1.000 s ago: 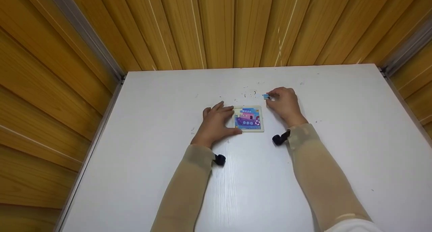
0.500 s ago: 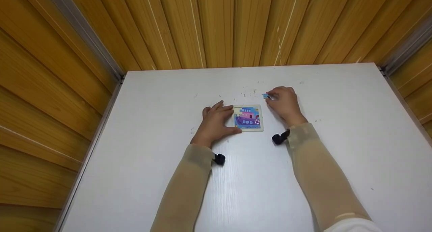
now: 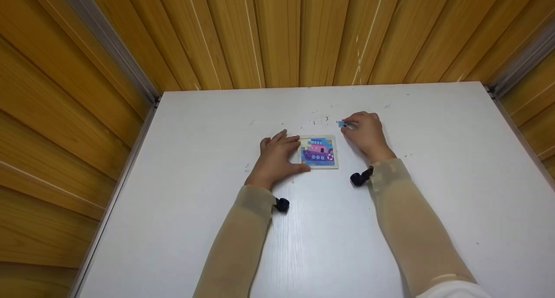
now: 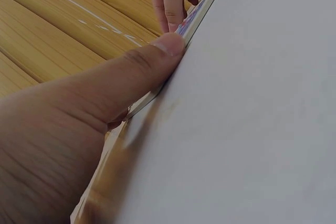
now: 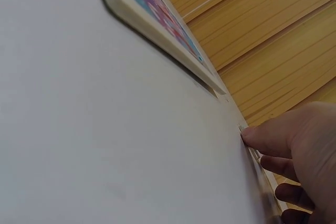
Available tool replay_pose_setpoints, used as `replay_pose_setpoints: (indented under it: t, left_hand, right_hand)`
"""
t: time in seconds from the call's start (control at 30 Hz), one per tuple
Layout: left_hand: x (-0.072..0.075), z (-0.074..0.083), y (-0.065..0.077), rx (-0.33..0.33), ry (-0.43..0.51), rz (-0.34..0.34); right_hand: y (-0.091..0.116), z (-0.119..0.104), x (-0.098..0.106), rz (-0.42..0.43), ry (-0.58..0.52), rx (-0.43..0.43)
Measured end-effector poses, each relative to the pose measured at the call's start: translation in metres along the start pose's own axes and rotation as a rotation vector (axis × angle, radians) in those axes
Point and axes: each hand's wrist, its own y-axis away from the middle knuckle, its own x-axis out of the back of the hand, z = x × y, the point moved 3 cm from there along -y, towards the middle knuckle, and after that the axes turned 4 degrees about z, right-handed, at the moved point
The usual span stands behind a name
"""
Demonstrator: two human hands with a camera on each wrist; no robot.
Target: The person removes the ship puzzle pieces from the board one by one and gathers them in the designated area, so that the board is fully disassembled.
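- Nearest me, two tan sleeves (image 3: pixel 232 250), each with a small black camera (image 3: pixel 282 204) at the wrist.
- The left hand (image 3: pixel 274 159), spread wide, touches the boat puzzle (image 3: pixel 318 152) at its left end, thumb on the near edge; the puzzle lies on the white table (image 3: pixel 329 246).
- Just past its far right corner, the right hand (image 3: pixel 366 133) pinches a small blue piece (image 3: pixel 341 124) between thumb and fingertips.
- Beyond, a wood-look wall (image 3: pixel 277 37).
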Motion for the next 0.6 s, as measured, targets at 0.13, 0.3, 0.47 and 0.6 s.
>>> replay_pose_setpoints:
  t: [0.13,0.3,0.47,0.6]
  left_hand:
    - [0.0,0.001,0.0,-0.015,0.002,0.003]
    - [0.0,0.001,-0.001,-0.018,-0.004,0.003]
    - [0.0,0.001,-0.001,-0.027,-0.012,0.0]
    - [0.0,0.001,-0.001,-0.036,-0.017,-0.01]
  right_hand:
    - [0.002,-0.003,0.001,0.027,-0.032,-0.012]
    - [0.002,-0.008,-0.002,0.052,-0.091,0.026]
    - [0.004,-0.013,-0.01,0.004,-0.2,0.091]
    - [0.006,-0.018,-0.014,-0.046,-0.239,0.144]
